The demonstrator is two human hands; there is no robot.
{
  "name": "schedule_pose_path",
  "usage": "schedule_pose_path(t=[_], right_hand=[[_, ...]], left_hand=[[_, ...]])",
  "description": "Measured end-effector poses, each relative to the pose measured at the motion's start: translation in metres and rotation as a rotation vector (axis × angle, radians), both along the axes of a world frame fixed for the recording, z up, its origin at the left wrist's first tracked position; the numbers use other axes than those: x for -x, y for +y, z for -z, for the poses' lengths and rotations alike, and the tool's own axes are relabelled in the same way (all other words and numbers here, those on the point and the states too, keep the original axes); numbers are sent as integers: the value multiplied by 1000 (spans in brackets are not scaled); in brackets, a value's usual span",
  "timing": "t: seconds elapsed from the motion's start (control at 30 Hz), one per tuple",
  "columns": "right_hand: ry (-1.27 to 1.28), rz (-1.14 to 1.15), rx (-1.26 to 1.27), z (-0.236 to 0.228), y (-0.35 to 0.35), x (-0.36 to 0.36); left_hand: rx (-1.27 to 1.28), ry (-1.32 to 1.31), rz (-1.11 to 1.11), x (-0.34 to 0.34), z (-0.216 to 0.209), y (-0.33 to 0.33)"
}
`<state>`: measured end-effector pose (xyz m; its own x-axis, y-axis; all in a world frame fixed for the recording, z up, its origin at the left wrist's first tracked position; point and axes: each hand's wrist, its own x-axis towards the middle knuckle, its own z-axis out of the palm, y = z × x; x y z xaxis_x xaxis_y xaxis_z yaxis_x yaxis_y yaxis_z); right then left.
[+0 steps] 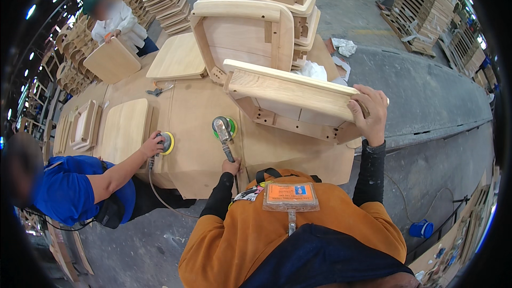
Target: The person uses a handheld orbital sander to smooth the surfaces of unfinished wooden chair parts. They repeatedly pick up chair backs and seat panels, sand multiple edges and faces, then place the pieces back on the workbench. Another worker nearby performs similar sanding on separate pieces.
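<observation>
Behind the tilted wooden frame [293, 93], the far tabletop is blocked by stacked frames [261, 8] and white wrapping [314, 70]. The brown table [200, 168] is surrounded by grey floor [426, 154]. Two co-workers and two sanders are counted: the near sander [224, 133] is clasped at its handle end by the left hand [231, 167]; the other sander [167, 143] is held by a blue-shirted co-worker [69, 186]. The frame's right end is pinched by the right hand [370, 112], over the table's right side.
</observation>
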<state>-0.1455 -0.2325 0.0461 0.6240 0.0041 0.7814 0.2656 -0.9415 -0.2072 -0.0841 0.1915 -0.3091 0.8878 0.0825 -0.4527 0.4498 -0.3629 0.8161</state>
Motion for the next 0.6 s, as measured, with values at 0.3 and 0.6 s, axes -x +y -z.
schedule_pose_path(t=[0.3,0.6], right_hand=[[6,5,-9,-1,-1,-3],[2,9,8,0,-1,-3]], left_hand=[[-66,11,14,-2,13,4],[-124,11,47,-2,6,4]])
